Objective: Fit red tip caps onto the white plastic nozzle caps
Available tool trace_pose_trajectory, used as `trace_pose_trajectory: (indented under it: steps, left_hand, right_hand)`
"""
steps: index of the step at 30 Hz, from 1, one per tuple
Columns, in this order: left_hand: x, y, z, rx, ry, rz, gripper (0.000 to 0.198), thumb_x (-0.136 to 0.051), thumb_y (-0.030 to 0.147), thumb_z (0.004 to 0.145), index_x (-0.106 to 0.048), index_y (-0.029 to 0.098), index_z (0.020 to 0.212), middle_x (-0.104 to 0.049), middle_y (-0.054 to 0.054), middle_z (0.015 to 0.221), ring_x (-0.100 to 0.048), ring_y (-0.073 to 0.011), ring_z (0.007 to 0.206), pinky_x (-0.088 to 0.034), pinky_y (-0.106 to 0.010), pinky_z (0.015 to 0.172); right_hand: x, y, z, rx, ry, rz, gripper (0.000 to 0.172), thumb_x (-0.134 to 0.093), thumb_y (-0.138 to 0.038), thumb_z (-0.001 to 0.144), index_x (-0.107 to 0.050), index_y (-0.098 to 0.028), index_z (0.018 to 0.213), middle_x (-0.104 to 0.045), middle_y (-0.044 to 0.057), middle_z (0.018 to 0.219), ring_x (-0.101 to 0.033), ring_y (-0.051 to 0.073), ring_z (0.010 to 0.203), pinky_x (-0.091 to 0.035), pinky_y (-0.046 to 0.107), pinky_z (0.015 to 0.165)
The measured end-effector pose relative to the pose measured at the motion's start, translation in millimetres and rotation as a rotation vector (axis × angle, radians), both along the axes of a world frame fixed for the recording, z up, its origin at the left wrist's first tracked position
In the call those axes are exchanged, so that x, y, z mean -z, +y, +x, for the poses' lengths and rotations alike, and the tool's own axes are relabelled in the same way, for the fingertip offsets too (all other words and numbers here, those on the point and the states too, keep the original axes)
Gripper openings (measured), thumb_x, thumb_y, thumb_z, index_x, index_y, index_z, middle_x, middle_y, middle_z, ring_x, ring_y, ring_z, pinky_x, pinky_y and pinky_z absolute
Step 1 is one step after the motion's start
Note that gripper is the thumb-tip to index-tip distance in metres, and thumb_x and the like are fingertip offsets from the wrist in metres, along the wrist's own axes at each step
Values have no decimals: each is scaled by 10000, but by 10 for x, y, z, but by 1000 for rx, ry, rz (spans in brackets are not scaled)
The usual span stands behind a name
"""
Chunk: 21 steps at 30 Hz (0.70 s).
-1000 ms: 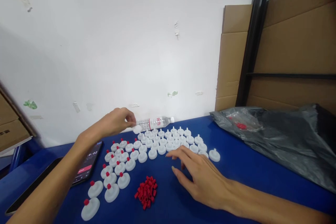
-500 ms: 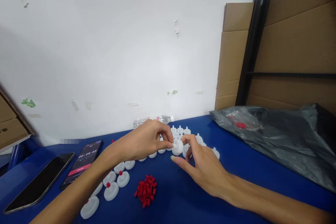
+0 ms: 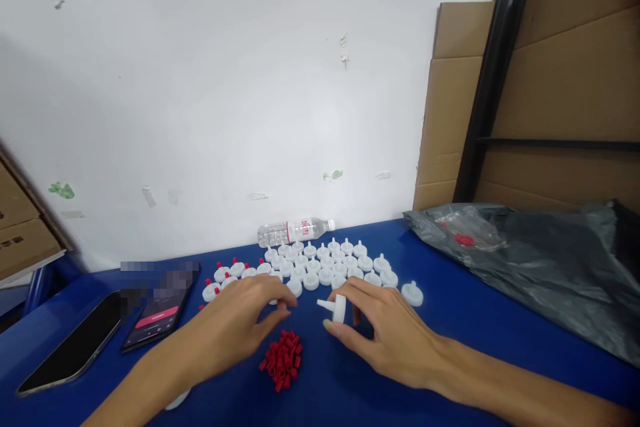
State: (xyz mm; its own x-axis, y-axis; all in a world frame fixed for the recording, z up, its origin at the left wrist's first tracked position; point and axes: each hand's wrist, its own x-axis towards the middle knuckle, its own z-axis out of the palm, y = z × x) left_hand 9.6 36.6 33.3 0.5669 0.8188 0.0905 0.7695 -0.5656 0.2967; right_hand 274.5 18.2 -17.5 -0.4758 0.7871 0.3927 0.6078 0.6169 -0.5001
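Note:
My right hand (image 3: 380,327) grips a white nozzle cap (image 3: 339,309) by its round base between thumb and fingers. The cap lies on its side in the air, its thin spout pointing left, with no red tip on it. My left hand (image 3: 250,313) hovers above the table, thumb and forefinger a little apart with nothing seen between them. Just below its fingertips is a pile of small red tip covers (image 3: 283,360). Behind both hands stand many white nozzle caps (image 3: 311,280) with bare spouts. Farther left, several caps with red tips (image 3: 237,269) are partly hidden by my left hand.
A clear plastic bottle (image 3: 287,232) lies along the wall. Two phones (image 3: 75,340) (image 3: 160,313) rest at the left. A grey plastic bag (image 3: 530,273) spreads over the right side, with a small clear bag (image 3: 467,233) on it. Cardboard (image 3: 450,107) leans behind.
My left hand has let go of the nozzle cap and moved left and down toward the red pile. My right hand has lowered the cap, and its spout now points left.

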Motion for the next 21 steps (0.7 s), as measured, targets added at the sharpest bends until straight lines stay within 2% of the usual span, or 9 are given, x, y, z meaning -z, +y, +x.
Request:
trace_pose_trajectory:
  steps: [3,5,12,17,21]
  left_hand:
    - [18,45,-205,-48,85,-63,149,-577,310,954,-722,301,984,-727,-5,1040,-662,-211,957,-478,-315,807]
    - [22,66,-254,-68,116,-84,126,-598,314,939,-718,303,976,-720,-7,1040,-660,-218,947,-474,-318,789]
    - [75,53,-112,19,101,-115,181,-573,232,959,-726,310,1017,-729,11,1000,-651,-204,961,-446,-305,804]
    - [161,73,-85,72,108,-130,207,-595,166,938,-736,307,992,-720,21,962,-645,-191,930,-434,-292,764]
    - [206,83,-90,68,90,-116,145,-612,201,937,-734,277,951,-716,8,951,-647,-194,908,-436,-290,742]
  right_hand:
    - [13,13,-6,-5,13,-12,300,-575,-442,990,-626,-251,1216,-664,10,1015,-639,157,705,-496,331,695]
    - [34,20,-5,-10,6,1,311,-578,-397,990,-599,-267,1272,-668,11,1044,-641,156,704,-503,335,696]
    - [142,56,17,-15,-45,70,470,-597,-240,957,-528,-307,1417,-669,20,1108,-648,154,721,-524,325,701]
    - [200,94,31,-34,-83,92,507,-587,-139,925,-569,-287,1410,-671,29,1167,-653,138,712,-526,296,694]
    - [185,93,29,-25,-80,92,518,-619,-155,917,-568,-323,1405,-698,3,1132,-652,138,698,-513,284,677]
